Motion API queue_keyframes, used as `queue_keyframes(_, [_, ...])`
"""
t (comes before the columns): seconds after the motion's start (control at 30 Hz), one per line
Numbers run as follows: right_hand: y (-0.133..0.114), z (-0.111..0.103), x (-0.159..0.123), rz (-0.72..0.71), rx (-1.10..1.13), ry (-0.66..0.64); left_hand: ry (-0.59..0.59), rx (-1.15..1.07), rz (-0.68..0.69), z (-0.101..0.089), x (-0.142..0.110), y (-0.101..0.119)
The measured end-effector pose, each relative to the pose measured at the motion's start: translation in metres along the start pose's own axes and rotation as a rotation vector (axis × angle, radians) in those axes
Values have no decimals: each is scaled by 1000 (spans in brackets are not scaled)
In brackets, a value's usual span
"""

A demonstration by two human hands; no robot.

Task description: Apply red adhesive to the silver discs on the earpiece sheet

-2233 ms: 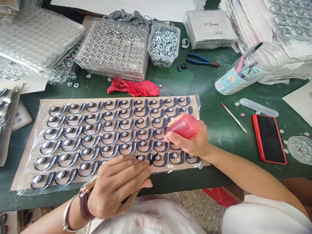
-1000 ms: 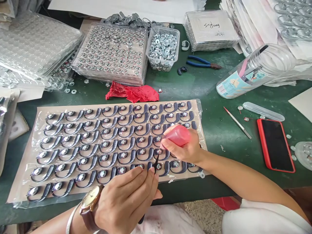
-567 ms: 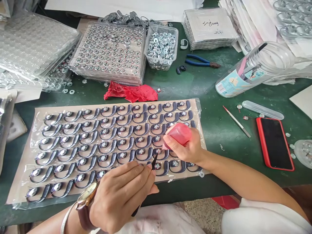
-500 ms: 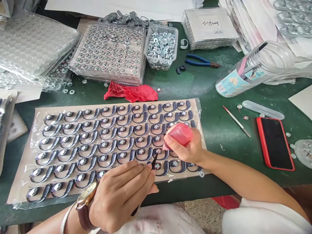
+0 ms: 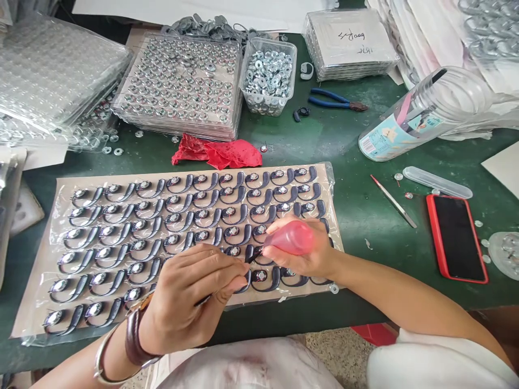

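Observation:
My left hand (image 5: pixel 198 297) is closed around black tweezers (image 5: pixel 255 254), whose tip points up and right at a part on the tray. In my right hand (image 5: pixel 312 254) is a pink squeeze bottle (image 5: pixel 290 237), tilted so its nozzle end comes down by the tweezer tip. The tip and the part beneath are mostly hidden by my fingers and the bottle. Under both hands lies a clear plastic tray (image 5: pixel 284 296) on brown board, filled with rows of dark ear-hook earphone shells (image 5: pixel 73 281), each with a round silver speaker.
Behind the tray lie a red cloth (image 5: pixel 219 154), a stack of trays with speakers (image 5: pixel 178 86) and a tub of metal rings (image 5: pixel 268 75). Blue pliers (image 5: pixel 330 100), a plastic jar (image 5: pixel 421 116), a second pair of tweezers (image 5: pixel 393 201) and a red-cased phone (image 5: pixel 458 237) are to the right.
The bottle has moved left and down and tilted flatter, closing on the tweezer tip. My left hand has shifted slightly up and left and turned, with the tweezers lying flatter.

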State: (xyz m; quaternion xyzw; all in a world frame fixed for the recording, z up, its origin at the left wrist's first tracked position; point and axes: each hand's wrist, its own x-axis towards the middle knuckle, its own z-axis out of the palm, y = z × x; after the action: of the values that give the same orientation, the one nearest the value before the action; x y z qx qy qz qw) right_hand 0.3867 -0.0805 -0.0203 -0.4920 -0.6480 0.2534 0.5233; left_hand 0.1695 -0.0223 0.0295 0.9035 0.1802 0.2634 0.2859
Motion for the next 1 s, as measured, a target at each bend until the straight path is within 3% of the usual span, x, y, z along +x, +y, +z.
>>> queue_keyframes(0.07, [-5, -5, 4, 22, 61, 13, 11, -10, -13, -1, 2, -1])
queue_keyframes(0.23, [-12, -24, 28, 334, 275, -99, -4, -3, 36, -2, -1, 2])
queue_keyframes(0.3, [-6, -24, 36, 367, 259, -102, -11, 49, 85, -1, -2, 3])
queue_keyframes(0.43, [16, -10, 37, 295, 231, 0, -29, 204, 188, 3, -2, -2])
queue_keyframes(0.53, [26, -2, 32, 260, 239, 6, -50, 260, 235, 8, -2, -7])
queue_keyframes(0.67, [27, -1, 31, 241, 230, -35, -71, 327, 314, 13, -3, -6])
queue_keyframes(0.87, [24, -2, 33, 217, 171, -76, -42, 521, 566, 25, -4, 1])
queue_keyframes(1.0, [25, -1, 34, 177, 91, -50, -28, 568, 590, 29, -6, 1])
